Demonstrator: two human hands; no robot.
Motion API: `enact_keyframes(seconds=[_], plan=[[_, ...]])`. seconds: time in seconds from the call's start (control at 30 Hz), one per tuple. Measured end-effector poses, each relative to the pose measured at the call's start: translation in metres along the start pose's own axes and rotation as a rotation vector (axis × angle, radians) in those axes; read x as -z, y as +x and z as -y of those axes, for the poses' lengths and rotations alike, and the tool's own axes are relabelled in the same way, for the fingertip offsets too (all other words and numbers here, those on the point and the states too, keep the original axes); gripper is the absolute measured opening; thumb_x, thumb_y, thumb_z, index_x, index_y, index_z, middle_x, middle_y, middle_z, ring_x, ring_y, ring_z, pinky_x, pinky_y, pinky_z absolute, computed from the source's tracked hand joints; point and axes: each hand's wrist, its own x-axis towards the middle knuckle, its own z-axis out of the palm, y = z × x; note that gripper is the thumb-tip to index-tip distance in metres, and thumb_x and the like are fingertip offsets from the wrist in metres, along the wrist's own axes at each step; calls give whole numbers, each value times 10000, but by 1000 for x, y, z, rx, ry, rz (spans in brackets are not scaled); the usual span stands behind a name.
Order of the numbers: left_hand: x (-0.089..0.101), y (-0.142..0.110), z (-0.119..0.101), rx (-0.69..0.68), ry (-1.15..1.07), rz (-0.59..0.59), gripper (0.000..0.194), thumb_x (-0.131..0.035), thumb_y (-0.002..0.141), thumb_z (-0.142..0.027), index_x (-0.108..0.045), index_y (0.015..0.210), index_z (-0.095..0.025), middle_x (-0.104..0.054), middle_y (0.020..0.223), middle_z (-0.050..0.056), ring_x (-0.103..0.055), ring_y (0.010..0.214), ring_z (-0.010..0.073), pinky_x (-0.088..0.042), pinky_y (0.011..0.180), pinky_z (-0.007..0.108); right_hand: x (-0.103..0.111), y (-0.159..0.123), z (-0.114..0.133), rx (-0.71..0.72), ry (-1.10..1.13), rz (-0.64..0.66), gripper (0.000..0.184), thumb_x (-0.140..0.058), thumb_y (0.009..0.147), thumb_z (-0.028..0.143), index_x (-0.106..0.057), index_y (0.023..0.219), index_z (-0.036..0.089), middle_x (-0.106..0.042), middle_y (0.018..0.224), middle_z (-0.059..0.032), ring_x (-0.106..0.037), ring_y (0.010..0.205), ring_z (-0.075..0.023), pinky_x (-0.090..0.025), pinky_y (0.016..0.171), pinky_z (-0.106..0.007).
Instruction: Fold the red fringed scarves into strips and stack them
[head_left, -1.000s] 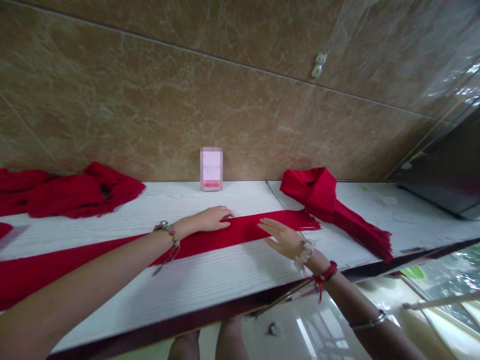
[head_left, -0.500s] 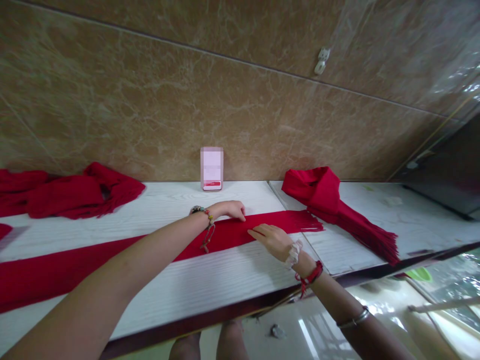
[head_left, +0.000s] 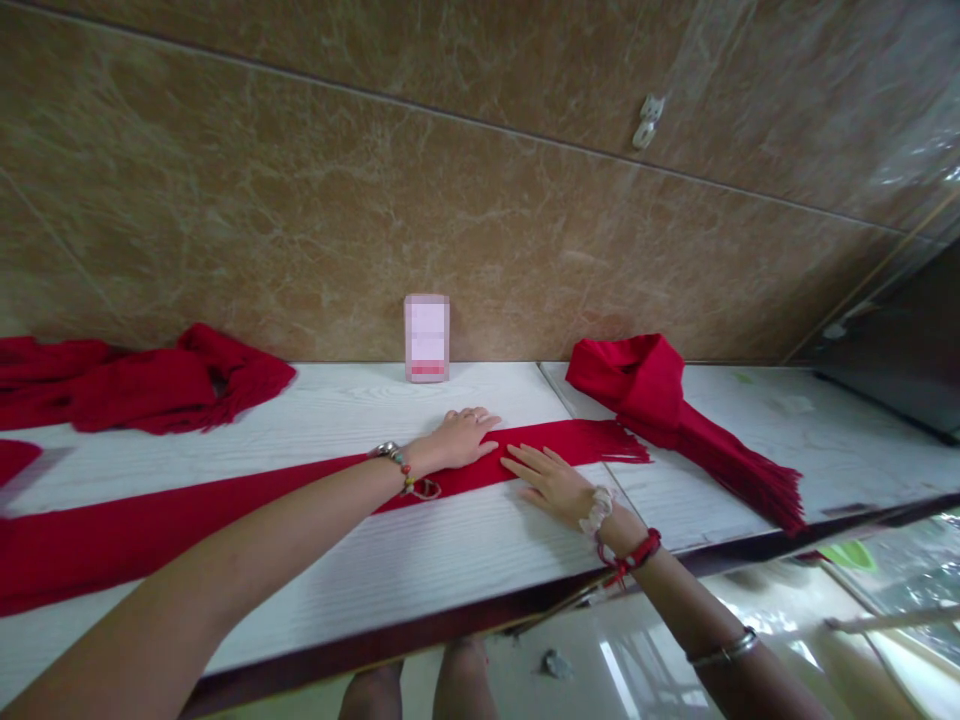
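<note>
A long red scarf (head_left: 202,520) lies flat across the white table (head_left: 420,570), running from the left edge of view to a fringed end on the right. My left hand (head_left: 461,438) rests on it near the middle, fingers spread and reaching over its far edge. Close by on the right, my right hand (head_left: 551,480) lies flat with its fingers apart on the same scarf. Both palms face down, and neither hand grips anything. Beyond the fringe sits a second red scarf (head_left: 637,375), folded in a loop with its fringed tail toward the front edge.
Crumpled red scarves (head_left: 150,385) lie at the back left. A phone (head_left: 427,340) with a blurred screen leans against the brown marbled wall (head_left: 315,210). At far right stands a dark box-like object (head_left: 892,340). A small dark lump (head_left: 555,663) lies on the floor.
My left hand has opened from curled fingers to a flat spread on the scarf. My right hand's fingers have spread wider. The view has shifted slightly.
</note>
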Motion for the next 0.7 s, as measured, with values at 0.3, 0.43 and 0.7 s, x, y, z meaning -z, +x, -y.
enact_keyframes(seconds=[0.3, 0.43, 0.7], plan=[[-16, -92, 32, 38, 180, -120, 503, -311, 886, -393, -235, 1352, -218, -209, 1428, 77, -175, 1299, 246, -173, 1013, 465, 2, -4, -6, -351, 57, -56, 475, -323, 880, 352, -368, 1305, 147, -318, 1376, -139, -242, 1274, -258, -244, 1005, -501], [-22, -115, 45, 151, 188, -142, 545, -272, 880, -441, -261, 1345, -159, -263, 1404, 99, -211, 1289, 242, -198, 1010, 438, 12, 48, 46, -226, 94, -103, 503, -308, 882, 385, -344, 1317, 135, -300, 1386, -138, -245, 1276, -247, -242, 1012, -483], [-26, -128, 49, 239, 190, -136, 544, -291, 863, -429, -339, 1314, -129, -334, 1373, 85, -258, 1273, 225, -229, 1009, 388, -6, 72, 62, -48, 45, -11, 449, -274, 897, 363, -325, 1326, 243, -297, 1399, -55, -253, 1275, -220, -238, 1009, -482]])
